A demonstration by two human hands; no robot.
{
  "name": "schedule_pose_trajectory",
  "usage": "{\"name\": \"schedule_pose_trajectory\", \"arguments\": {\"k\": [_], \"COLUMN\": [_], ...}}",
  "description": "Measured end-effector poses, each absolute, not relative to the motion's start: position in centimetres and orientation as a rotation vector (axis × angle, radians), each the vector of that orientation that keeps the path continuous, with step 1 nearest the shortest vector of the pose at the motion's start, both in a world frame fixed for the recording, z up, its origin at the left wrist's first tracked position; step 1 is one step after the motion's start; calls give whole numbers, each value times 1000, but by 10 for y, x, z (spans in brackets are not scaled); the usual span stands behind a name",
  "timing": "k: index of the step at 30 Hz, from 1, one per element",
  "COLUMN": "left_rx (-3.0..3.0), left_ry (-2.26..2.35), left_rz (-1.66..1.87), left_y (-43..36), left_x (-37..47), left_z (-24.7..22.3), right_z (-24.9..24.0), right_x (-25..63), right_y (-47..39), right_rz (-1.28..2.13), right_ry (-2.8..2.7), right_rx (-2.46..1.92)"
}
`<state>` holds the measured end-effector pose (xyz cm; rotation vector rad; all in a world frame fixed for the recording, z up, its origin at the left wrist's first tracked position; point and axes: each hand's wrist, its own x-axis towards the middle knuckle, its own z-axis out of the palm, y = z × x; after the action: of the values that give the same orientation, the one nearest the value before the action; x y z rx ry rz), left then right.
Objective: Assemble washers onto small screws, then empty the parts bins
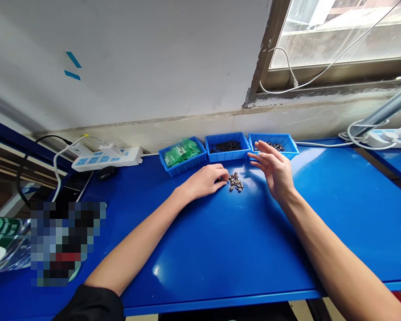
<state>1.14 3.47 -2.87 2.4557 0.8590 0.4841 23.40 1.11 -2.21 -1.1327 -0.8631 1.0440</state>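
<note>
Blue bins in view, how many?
3, side by side: left bin with green packets, middle bin with small dark parts, right bin partly behind the right hand. Can't rule out more outside the view.

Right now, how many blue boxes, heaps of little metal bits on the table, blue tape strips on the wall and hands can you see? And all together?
Blue boxes: 3
Metal heap: 1
Blue tape strips: 2
Hands: 2
Total: 8

Shines glossy and smooth across the blue tabletop (220, 249); looks like metal in the piled screws (235, 183), plastic in the blue bins (229, 156), matt cloth in the black sleeve (93, 305).
</note>
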Motion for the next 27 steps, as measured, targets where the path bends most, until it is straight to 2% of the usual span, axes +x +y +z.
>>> {"name": "schedule_pose_trajectory", "arguments": {"k": [10,20,27], "left_rx": [2441,2039,1892], "left_ry": [883,802,823], "left_rz": [586,929,1006], "left_y": [33,26,27], "left_x": [12,16,17], "left_z": [-26,-13,-11], "right_z": [-23,-20,-20], "right_x": [231,222,220], "right_y": [7,4,0], "right_rz": [1119,1246,1379], "right_ry": [-1018,-1257,-1305], "right_rx": [-1162,-1157,-1106]}}
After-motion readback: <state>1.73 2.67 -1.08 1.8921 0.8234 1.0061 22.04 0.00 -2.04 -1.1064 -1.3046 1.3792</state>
